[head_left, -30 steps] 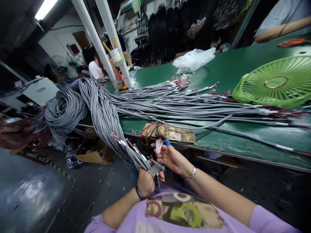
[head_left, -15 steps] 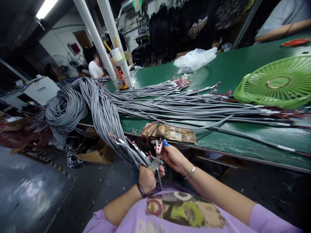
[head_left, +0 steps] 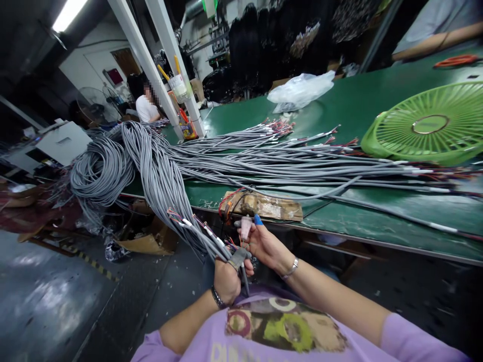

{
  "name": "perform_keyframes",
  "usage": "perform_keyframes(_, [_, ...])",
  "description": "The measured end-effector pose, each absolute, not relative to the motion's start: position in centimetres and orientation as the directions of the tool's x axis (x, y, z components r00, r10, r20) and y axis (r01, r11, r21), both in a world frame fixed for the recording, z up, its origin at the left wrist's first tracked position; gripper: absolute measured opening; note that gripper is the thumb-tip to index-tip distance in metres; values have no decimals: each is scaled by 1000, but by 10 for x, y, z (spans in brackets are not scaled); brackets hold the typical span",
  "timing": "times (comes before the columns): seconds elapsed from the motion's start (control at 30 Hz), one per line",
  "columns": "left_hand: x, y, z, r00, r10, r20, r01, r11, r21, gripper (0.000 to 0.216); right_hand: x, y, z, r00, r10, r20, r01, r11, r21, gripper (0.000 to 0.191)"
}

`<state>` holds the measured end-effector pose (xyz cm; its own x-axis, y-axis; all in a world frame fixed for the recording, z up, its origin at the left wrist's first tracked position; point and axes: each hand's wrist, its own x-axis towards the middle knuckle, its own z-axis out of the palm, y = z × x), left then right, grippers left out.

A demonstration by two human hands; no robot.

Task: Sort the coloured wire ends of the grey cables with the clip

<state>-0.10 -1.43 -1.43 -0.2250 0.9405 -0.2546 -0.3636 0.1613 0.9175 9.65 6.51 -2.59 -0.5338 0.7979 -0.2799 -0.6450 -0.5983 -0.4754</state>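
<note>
My left hand (head_left: 226, 279) is closed in a fist around the ends of several grey cables (head_left: 196, 231), with a grey taped finger over them; thin coloured wires stick out of the cable tips. My right hand (head_left: 264, 244) pinches a small pink clip (head_left: 245, 227) just above those wire ends; one of its fingertips wears a blue cover (head_left: 258, 219). Both hands are held in front of my chest, below the edge of the green table (head_left: 339, 216).
A big bundle of grey cables (head_left: 158, 166) runs across the table and hangs off its left end. On the table are a taped brown block (head_left: 264, 204), a green fan grille (head_left: 430, 125) and a plastic bag (head_left: 300, 90). Another person's arm (head_left: 430, 42) rests far right; someone sits at the back left.
My right hand with the pink clip has shifted slightly left and down toward the wire ends. My left hand keeps its grip on the cables.
</note>
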Motion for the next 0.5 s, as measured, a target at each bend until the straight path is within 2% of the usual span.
perform_keyframes(0.13, [-4,-18,-12,-266,930,-252,-390,136,911,35,103,66,-23,-599,759,-256,-591,-635,-498,35])
perform_keyframes(0.3, [-4,-14,-11,-338,915,-220,-368,87,926,32,105,67,-19,-541,806,-239,-582,-564,-585,17])
perform_keyframes(0.5, [-7,-11,-22,-358,931,-69,-144,17,989,31,100,65,-24,-506,828,-242,-592,-538,-600,28])
